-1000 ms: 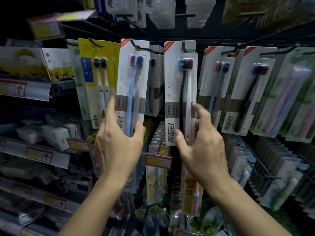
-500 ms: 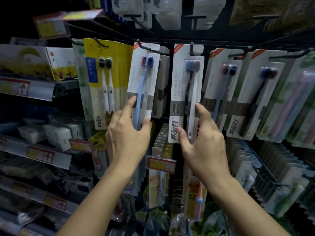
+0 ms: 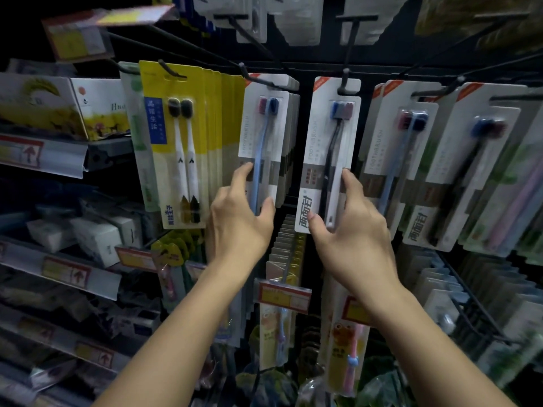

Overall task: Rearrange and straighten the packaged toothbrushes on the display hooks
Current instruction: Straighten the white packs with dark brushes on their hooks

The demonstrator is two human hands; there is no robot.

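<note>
Two white toothbrush packs hang on black hooks in the middle of the rack. My left hand [image 3: 238, 221] holds the lower part of the blue-handled pack [image 3: 263, 136], thumb on its right edge and forefinger on its left face. My right hand [image 3: 349, 233] grips the bottom of the black-handled pack [image 3: 329, 148], thumb at the lower left corner and fingers along the right edge. That pack hangs alone on its hook [image 3: 345, 80]; several more packs sit behind the blue-handled one.
A row of yellow twin-brush packs [image 3: 176, 136] hangs to the left. More white packs [image 3: 402, 148] and pastel packs [image 3: 517, 201] hang to the right. Shelves with boxes and price strips [image 3: 44, 154] are at far left. Children's brushes [image 3: 349, 342] and price tags [image 3: 283, 292] hang below.
The view has shifted, so the rack sits further right in the frame. Both hands keep hold of the same two packs, and the left forefinger has stretched higher up its pack.
</note>
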